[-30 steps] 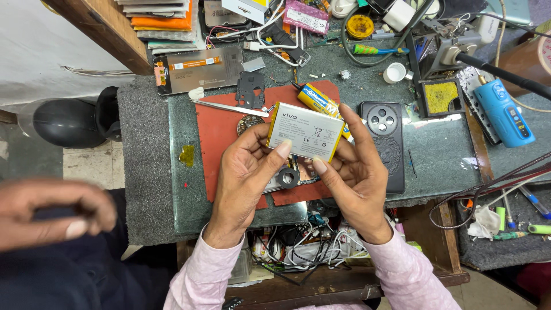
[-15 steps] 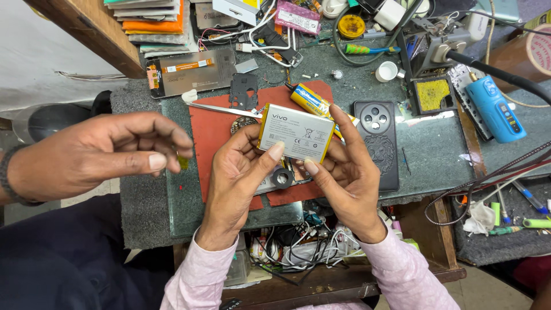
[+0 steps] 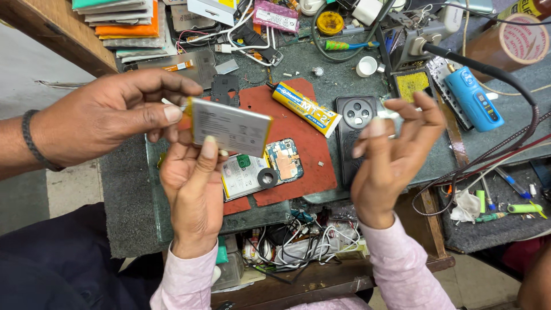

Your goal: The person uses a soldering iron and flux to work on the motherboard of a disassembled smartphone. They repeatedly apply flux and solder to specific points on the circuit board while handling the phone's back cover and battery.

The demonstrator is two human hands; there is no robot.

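Phone battery [image 3: 231, 127], a flat silver-grey rectangle, is held up above the workbench, left of centre in the scene, tilted slightly with its right end lower. The person's left hand [image 3: 192, 181] grips it from the near side, thumb pressed on its face and fingers behind it. A co-worker's hand [image 3: 109, 117], wearing a dark wristband, comes in from the left and pinches the battery's left edge between thumb and fingers, so both hands touch it at once. The person's right hand [image 3: 393, 155] is off the battery, raised well to the right with palm turned inward and fingers spread loosely and curled; a small pale bit shows near the thumb and fingertips, but what it is I cannot tell. Under the battery lies a red work mat [image 3: 307, 155] on the bench, and on it an opened phone [image 3: 261, 172] shows its circuit board and a black ring. A yellow glue tube [image 3: 306, 109] lies slantwise across the mat's far part. Just right of the mat a dark phone back cover [image 3: 351, 123] with a round camera cluster lies flat, partly behind the right hand. Farther right sits a blue handheld device [image 3: 473, 97], beside a black cable [image 3: 505, 74] that curves along the bench.
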